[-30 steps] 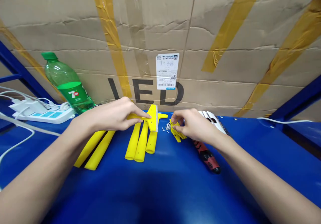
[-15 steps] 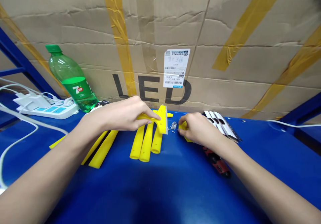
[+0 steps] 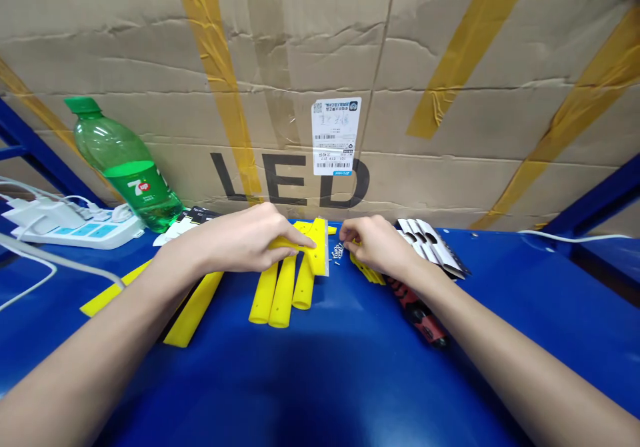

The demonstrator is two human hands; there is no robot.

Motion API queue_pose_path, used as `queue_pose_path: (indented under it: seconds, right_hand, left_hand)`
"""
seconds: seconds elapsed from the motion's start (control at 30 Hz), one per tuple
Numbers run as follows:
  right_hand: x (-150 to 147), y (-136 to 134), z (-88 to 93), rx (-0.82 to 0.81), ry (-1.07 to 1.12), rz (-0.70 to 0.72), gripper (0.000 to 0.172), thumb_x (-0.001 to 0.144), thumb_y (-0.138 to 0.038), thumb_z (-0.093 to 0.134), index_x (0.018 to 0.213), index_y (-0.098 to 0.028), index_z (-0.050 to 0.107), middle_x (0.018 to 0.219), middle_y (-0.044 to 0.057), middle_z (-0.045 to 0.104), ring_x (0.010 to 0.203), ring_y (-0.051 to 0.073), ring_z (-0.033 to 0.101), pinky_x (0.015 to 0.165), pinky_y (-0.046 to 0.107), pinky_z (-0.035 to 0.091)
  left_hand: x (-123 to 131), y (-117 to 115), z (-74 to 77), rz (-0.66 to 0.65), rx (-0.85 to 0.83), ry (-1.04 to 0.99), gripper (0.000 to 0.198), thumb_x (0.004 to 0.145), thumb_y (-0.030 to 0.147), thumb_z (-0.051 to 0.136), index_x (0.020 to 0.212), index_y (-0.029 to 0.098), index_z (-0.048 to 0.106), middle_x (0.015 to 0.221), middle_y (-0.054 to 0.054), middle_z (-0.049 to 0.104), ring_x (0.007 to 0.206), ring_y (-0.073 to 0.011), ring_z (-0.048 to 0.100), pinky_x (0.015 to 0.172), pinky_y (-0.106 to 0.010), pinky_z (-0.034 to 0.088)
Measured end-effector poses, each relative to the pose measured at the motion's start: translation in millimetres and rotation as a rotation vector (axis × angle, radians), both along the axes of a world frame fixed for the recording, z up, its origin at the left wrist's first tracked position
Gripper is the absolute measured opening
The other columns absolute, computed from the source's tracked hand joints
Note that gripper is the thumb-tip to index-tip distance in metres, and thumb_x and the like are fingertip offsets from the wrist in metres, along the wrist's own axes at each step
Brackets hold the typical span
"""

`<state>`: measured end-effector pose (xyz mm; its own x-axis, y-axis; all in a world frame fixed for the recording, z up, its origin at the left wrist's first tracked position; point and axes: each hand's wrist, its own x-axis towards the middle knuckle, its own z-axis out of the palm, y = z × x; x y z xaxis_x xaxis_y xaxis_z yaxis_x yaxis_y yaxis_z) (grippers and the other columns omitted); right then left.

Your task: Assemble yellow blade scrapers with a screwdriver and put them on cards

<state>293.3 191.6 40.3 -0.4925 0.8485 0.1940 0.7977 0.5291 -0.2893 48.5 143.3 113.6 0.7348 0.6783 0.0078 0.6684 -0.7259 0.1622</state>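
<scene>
My left hand (image 3: 250, 237) is closed around the handle of a yellow scraper (image 3: 318, 250), whose blade edge faces right. Its index finger lies along the scraper's head. Below it, several yellow tube-like handles (image 3: 283, 293) lie side by side on the blue table (image 3: 320, 373). My right hand (image 3: 377, 243) is curled, its fingertips close together beside a small pile of screws (image 3: 337, 252). Whatever they may pinch is too small to make out. Under that hand sits a stack of flat yellow pieces (image 3: 367, 271), partly covered. A red and black screwdriver (image 3: 423, 317) lies under the right wrist.
A green bottle (image 3: 143, 187) leans near a white power strip (image 3: 95, 230) with cables at the left. More yellow parts (image 3: 193, 313) lie beneath the left forearm. White and black card packs (image 3: 433, 250) lie at the right. A large cardboard box (image 3: 320, 53) stands behind.
The view has shifted slightly to the right. My right hand has moved from the yellow pieces to the screws. My left hand still holds the scraper.
</scene>
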Motion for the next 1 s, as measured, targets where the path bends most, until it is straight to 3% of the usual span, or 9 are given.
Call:
queue_pose_path:
  seconds: [0.43,0.63,0.83,1.0]
  right_hand:
    - [-1,2,2.7,-0.051,-0.044,0.083,0.022,0.071,0.0,0.062,0.076,-0.02,0.069,0.076,0.005,0.071,0.074,0.021,0.065,0.067,0.03,0.041]
    - [0,1,-2.7,-0.067,0.03,0.054,0.019,0.068,-0.002,0.062,0.074,-0.02,0.064,0.07,0.004,0.069,0.063,0.019,0.06,0.06,0.031,0.037]
    - [8,2,5.4,-0.129,0.23,0.065,0.021,0.069,-0.002,0.062,0.079,-0.02,0.058,0.071,0.0,0.071,0.066,0.015,0.064,0.064,0.027,0.047]
    - [4,-10,15.7,-0.258,0.678,0.26,0.009,0.077,-0.015,0.066,0.081,-0.019,0.06,0.079,0.001,0.066,0.072,0.015,0.062,0.067,0.028,0.049]
  left_hand:
    - [8,1,-6.6,-0.005,-0.053,0.061,0.04,0.092,0.015,0.055,0.125,0.03,0.073,0.103,-0.005,0.081,0.078,-0.0172,0.074,0.064,-0.023,0.049]
    - [11,0,-7.9,-0.031,-0.056,0.073,0.04,0.091,0.013,0.058,0.125,0.029,0.073,0.109,-0.002,0.08,0.082,-0.0169,0.074,0.067,-0.025,0.049]
    - [12,2,-11.1,-0.054,-0.078,0.068,0.041,0.091,0.012,0.056,0.126,0.028,0.072,0.112,-0.002,0.079,0.087,-0.0175,0.075,0.073,-0.025,0.051]
    - [15,0,-9.8,-0.082,-0.086,0.023,0.036,0.094,0.017,0.059,0.124,0.029,0.073,0.108,-0.001,0.08,0.078,-0.0143,0.073,0.067,-0.022,0.049]
